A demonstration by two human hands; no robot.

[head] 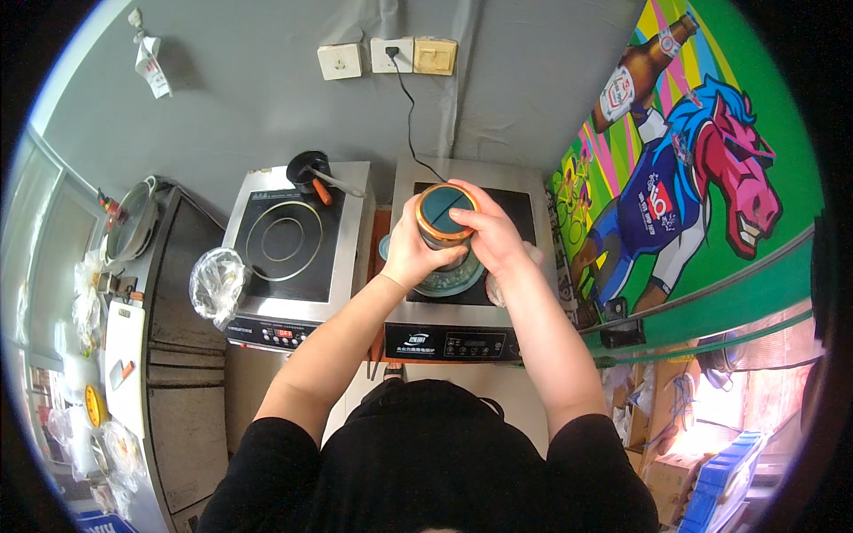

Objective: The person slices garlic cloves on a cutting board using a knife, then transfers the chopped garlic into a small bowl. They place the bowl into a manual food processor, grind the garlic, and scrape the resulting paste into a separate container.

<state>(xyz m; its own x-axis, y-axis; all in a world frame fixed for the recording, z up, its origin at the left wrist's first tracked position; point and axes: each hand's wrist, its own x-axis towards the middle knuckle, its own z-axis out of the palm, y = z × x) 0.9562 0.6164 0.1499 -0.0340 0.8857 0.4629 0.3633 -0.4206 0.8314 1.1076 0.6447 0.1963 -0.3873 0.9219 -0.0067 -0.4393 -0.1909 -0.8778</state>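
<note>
Both hands are around a cylindrical container with a dark green top and a copper-coloured rim (447,210), held above the right induction cooker (408,200). My left hand (412,246) grips its left side and lower front. My right hand (490,233) wraps the right side, with the thumb resting on the green top. Beneath the hands, a round greenish, glassy piece (450,283) shows on the cooker's black plate, partly hidden. A whitish cloth-like thing (494,290) peeks out beside my right wrist. The container's lower part is mostly covered by my fingers.
A second induction cooker (284,240) stands left, bearing a small black pan (308,166) and a clear plastic bag (218,283). A black cord (411,113) runs down from a wall socket (392,56) behind my hands. Further left, a counter holds a white cutting board (125,373).
</note>
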